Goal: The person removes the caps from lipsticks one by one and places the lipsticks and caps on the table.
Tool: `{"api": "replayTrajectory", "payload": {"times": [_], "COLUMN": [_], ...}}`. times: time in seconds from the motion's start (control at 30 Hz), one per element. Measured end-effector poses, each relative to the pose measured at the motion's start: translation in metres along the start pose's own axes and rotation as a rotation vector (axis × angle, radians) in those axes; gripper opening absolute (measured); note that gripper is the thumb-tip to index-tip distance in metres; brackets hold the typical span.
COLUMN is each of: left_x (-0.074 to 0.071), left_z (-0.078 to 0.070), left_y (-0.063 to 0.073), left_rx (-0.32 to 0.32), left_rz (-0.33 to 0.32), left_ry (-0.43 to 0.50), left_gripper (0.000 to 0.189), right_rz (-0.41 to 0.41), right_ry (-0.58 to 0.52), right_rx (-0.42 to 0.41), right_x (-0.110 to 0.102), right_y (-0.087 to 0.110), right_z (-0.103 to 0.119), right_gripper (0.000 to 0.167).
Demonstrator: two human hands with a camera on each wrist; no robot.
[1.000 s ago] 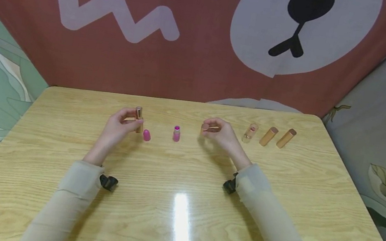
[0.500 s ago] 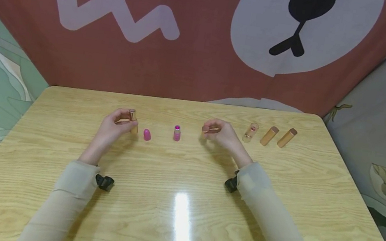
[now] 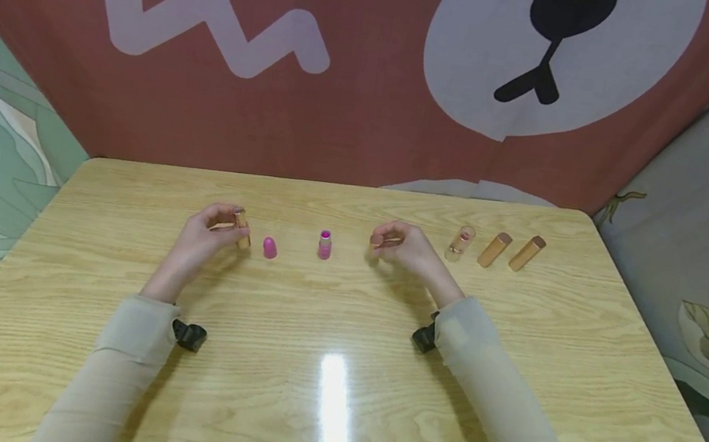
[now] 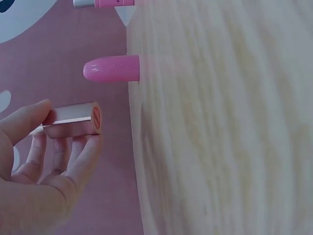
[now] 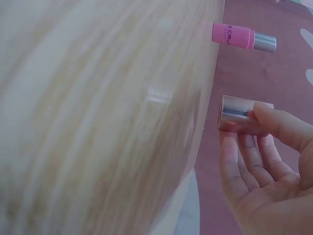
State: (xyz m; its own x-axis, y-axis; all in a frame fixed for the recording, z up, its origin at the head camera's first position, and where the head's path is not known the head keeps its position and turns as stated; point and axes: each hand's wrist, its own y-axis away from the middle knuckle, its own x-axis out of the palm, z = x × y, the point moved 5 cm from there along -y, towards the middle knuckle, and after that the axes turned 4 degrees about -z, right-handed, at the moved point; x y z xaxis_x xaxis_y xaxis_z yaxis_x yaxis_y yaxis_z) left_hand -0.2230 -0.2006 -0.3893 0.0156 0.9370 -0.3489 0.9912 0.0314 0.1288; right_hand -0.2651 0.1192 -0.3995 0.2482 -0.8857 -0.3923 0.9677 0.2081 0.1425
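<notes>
Between thumb and fingers my left hand [image 3: 204, 233] pinches a gold lipstick tube [image 3: 243, 236]. In the left wrist view the tube [image 4: 73, 120] shows an orange-red label on its end; my fingers hide its other end. My right hand [image 3: 412, 249] pinches a shorter gold lipstick cap [image 3: 375, 242], held close over the table and seen larger in the right wrist view [image 5: 239, 115]. A rounded pink cap [image 3: 270, 248] stands just right of the left hand. Between both hands is an uncapped pink lipstick [image 3: 325, 246], upright, with a silver collar.
Right of my right hand stand a clear-capped lipstick [image 3: 459, 244] and two gold lipsticks, one nearer [image 3: 494, 250] and one farther right [image 3: 527, 253]. A red printed cloth [image 3: 353, 137] hangs behind the back edge of the wooden table [image 3: 260, 390].
My left hand has moved left with the gold tube, away from the pink cap, and come slightly lower. The right hand and its gold cap have barely moved.
</notes>
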Motion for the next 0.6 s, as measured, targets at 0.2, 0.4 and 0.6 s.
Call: {"api": "replayTrajectory", "payload": {"times": [0.2,0.4,0.6], "left_x": [0.000,-0.002,-0.006], "left_z": [0.004,0.008,0.012], "left_y": [-0.001,-0.003,-0.004], "left_rx": [-0.023,-0.020,-0.024], "left_rz": [0.027,0.026,0.039], "left_ry": [-0.003,0.004,-0.001], "left_gripper": [0.055,0.054,0.052], "right_rz": [0.013,0.021,0.030], "right_ry": [-0.006,0.010,0.014], "right_rx": [0.011,0.024,0.026], "right_x": [0.000,-0.001,-0.002], "right_y": [-0.001,0.000,0.000], "right_z": [-0.001,-0.002,-0.003], "right_gripper": [0.031,0.032,0.031]}}
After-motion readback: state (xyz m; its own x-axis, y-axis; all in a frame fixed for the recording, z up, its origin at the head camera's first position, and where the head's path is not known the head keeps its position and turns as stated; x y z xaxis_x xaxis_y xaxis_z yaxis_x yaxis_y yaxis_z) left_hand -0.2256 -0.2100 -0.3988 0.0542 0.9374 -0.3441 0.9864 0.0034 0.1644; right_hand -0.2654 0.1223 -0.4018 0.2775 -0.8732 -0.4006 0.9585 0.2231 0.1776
